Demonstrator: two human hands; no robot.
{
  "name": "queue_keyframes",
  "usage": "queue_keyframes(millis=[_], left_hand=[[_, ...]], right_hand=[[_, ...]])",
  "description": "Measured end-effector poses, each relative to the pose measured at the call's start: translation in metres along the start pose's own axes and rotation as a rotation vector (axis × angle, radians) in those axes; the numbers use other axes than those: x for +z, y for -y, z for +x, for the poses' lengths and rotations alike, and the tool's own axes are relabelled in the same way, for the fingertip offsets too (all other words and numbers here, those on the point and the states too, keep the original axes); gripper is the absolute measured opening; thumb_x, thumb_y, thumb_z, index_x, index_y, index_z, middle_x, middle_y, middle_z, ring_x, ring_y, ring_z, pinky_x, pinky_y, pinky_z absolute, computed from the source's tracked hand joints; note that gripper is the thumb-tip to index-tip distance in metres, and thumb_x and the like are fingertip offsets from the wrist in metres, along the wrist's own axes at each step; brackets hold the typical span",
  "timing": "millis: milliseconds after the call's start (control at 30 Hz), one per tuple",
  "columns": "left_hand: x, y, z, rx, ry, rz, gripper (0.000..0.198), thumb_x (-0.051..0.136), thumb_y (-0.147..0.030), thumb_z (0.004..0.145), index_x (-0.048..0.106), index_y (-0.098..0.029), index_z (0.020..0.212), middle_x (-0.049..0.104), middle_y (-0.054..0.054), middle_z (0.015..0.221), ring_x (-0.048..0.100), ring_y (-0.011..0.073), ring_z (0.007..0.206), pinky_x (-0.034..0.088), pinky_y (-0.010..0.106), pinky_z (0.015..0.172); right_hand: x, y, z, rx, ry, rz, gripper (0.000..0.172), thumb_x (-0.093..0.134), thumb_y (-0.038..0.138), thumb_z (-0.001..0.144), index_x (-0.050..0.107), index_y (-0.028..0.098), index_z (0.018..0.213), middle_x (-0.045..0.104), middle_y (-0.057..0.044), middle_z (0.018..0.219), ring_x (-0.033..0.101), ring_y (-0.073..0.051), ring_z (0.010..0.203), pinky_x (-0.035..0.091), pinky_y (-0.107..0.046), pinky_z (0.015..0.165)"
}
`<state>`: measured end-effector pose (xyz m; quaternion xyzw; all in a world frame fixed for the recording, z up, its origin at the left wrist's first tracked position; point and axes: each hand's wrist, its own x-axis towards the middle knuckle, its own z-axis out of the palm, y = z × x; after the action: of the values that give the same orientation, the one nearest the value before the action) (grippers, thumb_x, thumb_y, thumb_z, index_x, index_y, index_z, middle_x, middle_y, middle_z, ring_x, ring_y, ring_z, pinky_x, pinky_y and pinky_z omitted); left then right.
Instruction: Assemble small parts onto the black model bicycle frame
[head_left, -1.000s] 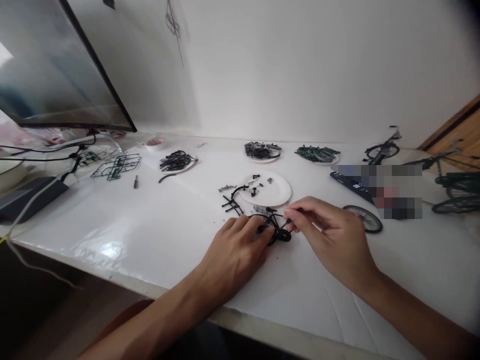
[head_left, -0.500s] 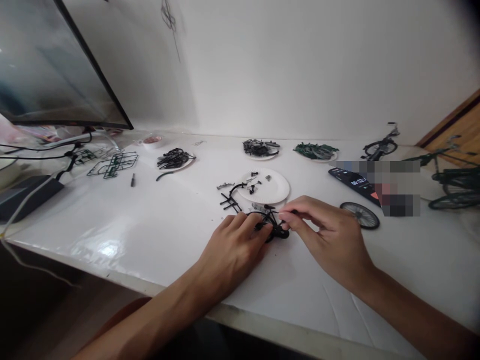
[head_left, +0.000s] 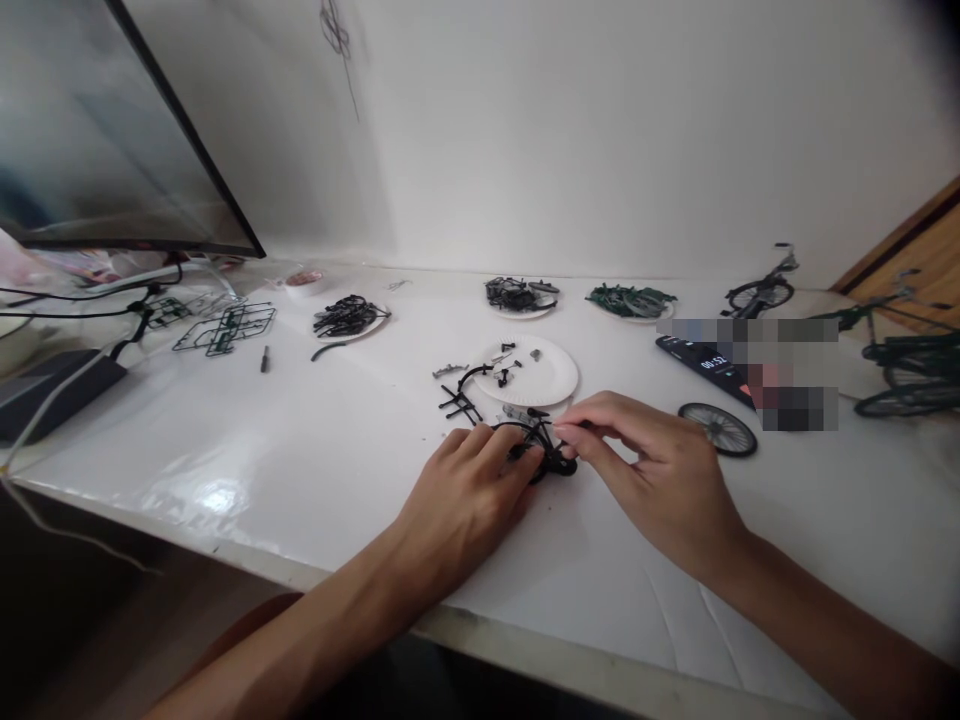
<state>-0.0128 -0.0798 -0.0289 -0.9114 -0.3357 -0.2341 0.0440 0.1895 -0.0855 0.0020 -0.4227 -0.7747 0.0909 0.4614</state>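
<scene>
My left hand (head_left: 469, 490) rests on the white table (head_left: 300, 460) with its fingers curled over a small black model bicycle frame (head_left: 541, 447), pinning it down. My right hand (head_left: 660, 470) meets it from the right, thumb and forefinger pinched on a small dark part at the frame's right side. Just behind the hands stands a white paper plate (head_left: 555, 380) with a few tiny black and grey parts. Loose black pieces (head_left: 459, 400) lie to the plate's left.
A loose spoked wheel (head_left: 718, 428) and a phone (head_left: 705, 365) lie to the right. Further plates of black parts (head_left: 349, 317), (head_left: 519, 296) and green parts (head_left: 628, 300) line the back. Finished model bicycles (head_left: 761, 290), (head_left: 907, 365) stand far right. A monitor (head_left: 112, 140), green sprues (head_left: 225, 330) and cables sit left.
My right hand has slid slightly left and closed in on the frame. The view shifted a little; the left hand has stayed put.
</scene>
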Motion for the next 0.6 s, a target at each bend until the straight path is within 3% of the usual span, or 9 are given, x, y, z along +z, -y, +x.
queue_keyframes(millis=[600], left_hand=[[-0.0002,-0.0002,-0.0001,0.003,0.004,0.012,0.029,0.053,-0.026,0.101,0.058,-0.019,0.128,0.063,0.008,0.121,0.062,0.0241,0.099,0.055,0.042,0.080]], right_hand=[[-0.0015,-0.0011,-0.0004,0.044,0.005,-0.001,0.005,0.066,0.018,0.093,0.067,0.021,0.089,0.071,0.001,0.084,0.065,-0.011,0.077,0.050,-0.022,0.071]])
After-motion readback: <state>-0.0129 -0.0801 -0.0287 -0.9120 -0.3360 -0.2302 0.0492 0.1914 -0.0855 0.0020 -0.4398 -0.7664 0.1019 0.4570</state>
